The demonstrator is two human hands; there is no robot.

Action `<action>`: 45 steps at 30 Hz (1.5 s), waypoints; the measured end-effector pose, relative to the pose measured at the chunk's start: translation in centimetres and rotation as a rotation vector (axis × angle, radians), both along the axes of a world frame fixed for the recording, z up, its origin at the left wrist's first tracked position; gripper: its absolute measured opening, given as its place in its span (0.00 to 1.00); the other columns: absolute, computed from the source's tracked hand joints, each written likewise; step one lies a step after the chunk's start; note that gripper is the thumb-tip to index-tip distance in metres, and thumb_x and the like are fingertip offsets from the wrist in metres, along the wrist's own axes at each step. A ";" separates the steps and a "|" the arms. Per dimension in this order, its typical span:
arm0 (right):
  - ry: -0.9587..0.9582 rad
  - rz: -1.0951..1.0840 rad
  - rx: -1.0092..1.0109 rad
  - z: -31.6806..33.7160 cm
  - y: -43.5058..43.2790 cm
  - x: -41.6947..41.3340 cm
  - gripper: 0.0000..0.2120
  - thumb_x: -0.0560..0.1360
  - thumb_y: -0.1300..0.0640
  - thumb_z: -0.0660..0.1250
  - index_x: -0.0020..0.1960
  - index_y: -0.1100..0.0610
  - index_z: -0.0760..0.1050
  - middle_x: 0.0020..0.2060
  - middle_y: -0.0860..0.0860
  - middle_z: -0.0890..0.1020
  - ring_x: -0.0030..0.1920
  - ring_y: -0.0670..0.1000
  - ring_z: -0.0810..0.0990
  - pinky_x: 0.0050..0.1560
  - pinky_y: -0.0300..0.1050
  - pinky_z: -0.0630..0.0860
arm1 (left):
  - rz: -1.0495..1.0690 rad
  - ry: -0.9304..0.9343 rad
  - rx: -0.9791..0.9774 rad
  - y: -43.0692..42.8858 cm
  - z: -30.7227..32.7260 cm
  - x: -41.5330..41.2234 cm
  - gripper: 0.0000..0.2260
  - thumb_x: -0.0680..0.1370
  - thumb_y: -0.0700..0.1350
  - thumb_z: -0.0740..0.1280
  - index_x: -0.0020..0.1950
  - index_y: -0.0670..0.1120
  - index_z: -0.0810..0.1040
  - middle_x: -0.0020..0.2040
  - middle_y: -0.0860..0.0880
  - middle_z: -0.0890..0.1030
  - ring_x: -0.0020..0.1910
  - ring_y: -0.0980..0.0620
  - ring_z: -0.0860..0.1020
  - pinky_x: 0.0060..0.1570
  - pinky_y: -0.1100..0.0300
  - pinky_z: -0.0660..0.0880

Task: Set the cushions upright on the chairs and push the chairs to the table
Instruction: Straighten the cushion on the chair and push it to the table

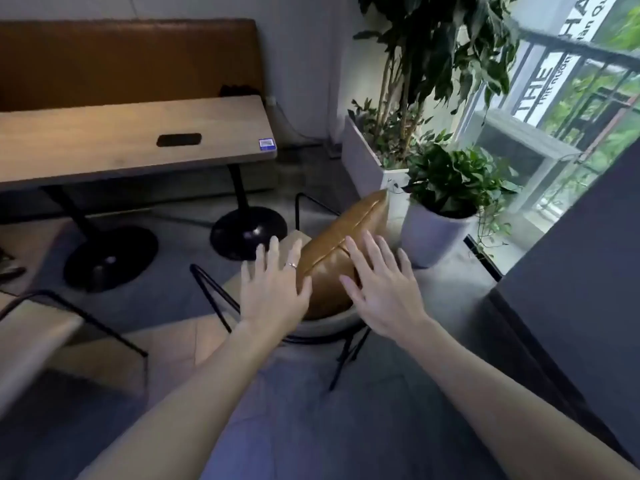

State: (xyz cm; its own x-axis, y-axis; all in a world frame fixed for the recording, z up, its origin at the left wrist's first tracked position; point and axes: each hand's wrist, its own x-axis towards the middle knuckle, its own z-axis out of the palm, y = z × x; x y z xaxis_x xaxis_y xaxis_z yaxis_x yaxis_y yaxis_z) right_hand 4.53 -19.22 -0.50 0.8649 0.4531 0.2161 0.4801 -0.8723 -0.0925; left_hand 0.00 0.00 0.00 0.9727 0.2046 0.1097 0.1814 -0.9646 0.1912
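A tan leather cushion (341,237) stands on edge on a light-seated chair (322,327) with thin black metal legs. My left hand (273,289) is spread flat at the cushion's left side, a ring on one finger. My right hand (381,285) is spread flat at its right side, fingers apart. Both hands are at the cushion's near end; neither grips it. The wooden table (131,140) on two black pedestal bases lies beyond the chair, to the left. A second chair (38,334) shows partly at the lower left, with no cushion visible on it.
A brown padded bench back (128,60) runs along the wall behind the table. A white rectangular planter (367,161) and a round white pot (433,233) with plants stand just right of the chair. A dark wall (571,271) and a window are at the right.
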 end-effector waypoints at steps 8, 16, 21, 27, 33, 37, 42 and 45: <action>0.182 -0.028 -0.115 -8.2 -1.3 -0.8 0.31 0.84 0.39 0.50 0.83 0.51 0.60 0.80 0.58 0.65 0.79 0.63 0.65 0.74 0.65 0.66 | -0.018 0.230 0.003 0.0 -6.4 -0.4 0.31 0.81 0.56 0.57 0.83 0.54 0.51 0.82 0.43 0.55 0.76 0.38 0.63 0.72 0.42 0.64; 0.219 -0.097 -0.102 -10.1 0.6 0.8 0.33 0.83 0.40 0.53 0.84 0.50 0.53 0.82 0.59 0.62 0.79 0.63 0.65 0.73 0.64 0.65 | 0.012 0.152 -0.292 1.1 -7.7 1.5 0.29 0.82 0.55 0.60 0.82 0.57 0.54 0.83 0.49 0.58 0.68 0.43 0.76 0.62 0.47 0.75; 0.202 -0.123 -0.051 -10.3 1.9 3.3 0.39 0.81 0.42 0.62 0.85 0.49 0.46 0.83 0.58 0.57 0.80 0.64 0.62 0.74 0.66 0.65 | 0.131 -0.021 -0.700 2.0 -9.0 3.1 0.36 0.77 0.55 0.71 0.81 0.57 0.59 0.76 0.52 0.71 0.71 0.48 0.73 0.67 0.48 0.73; 0.161 -0.007 -0.078 -10.4 3.0 5.7 0.45 0.77 0.50 0.69 0.85 0.48 0.45 0.84 0.58 0.50 0.83 0.64 0.52 0.79 0.66 0.54 | 0.340 -0.169 -1.038 1.2 -10.8 3.1 0.33 0.72 0.54 0.77 0.75 0.55 0.72 0.63 0.54 0.80 0.63 0.52 0.78 0.63 0.54 0.77; 0.185 0.094 -0.094 -11.9 2.5 6.4 0.50 0.76 0.47 0.70 0.84 0.46 0.39 0.84 0.56 0.49 0.83 0.62 0.46 0.80 0.64 0.46 | 0.489 -0.286 -1.223 -0.3 -11.7 3.6 0.26 0.73 0.59 0.75 0.69 0.54 0.79 0.58 0.56 0.83 0.59 0.56 0.80 0.62 0.54 0.78; 0.179 0.201 -0.057 -12.4 1.1 7.5 0.48 0.75 0.47 0.69 0.85 0.47 0.43 0.84 0.56 0.50 0.83 0.61 0.47 0.80 0.64 0.48 | 0.634 -0.343 -1.348 -2.1 -12.0 4.0 0.28 0.72 0.59 0.75 0.69 0.51 0.77 0.58 0.56 0.82 0.61 0.54 0.79 0.63 0.55 0.75; 0.127 0.287 0.023 -13.5 -3.1 10.0 0.47 0.75 0.55 0.70 0.85 0.49 0.46 0.84 0.56 0.51 0.83 0.61 0.53 0.80 0.62 0.53 | 0.680 -0.190 -1.339 -3.2 -13.8 3.6 0.30 0.67 0.40 0.78 0.65 0.50 0.69 0.60 0.51 0.78 0.63 0.46 0.76 0.61 0.56 0.71; 0.172 0.127 0.151 -15.7 -6.0 11.9 0.49 0.74 0.61 0.71 0.85 0.52 0.45 0.84 0.59 0.51 0.80 0.63 0.60 0.77 0.64 0.61 | 0.849 -0.230 -1.211 -4.6 -16.0 3.6 0.40 0.64 0.41 0.74 0.76 0.49 0.64 0.72 0.47 0.73 0.71 0.43 0.72 0.70 0.48 0.70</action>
State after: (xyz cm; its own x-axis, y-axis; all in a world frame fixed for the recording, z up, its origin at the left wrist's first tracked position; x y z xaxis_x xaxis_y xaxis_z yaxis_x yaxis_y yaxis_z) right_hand 16.44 -25.26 -16.20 0.8330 0.5342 0.1440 0.5508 -0.7760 -0.3074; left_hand 3.58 -4.65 -16.01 0.5059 0.7616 -0.4050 0.4474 0.1697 0.8781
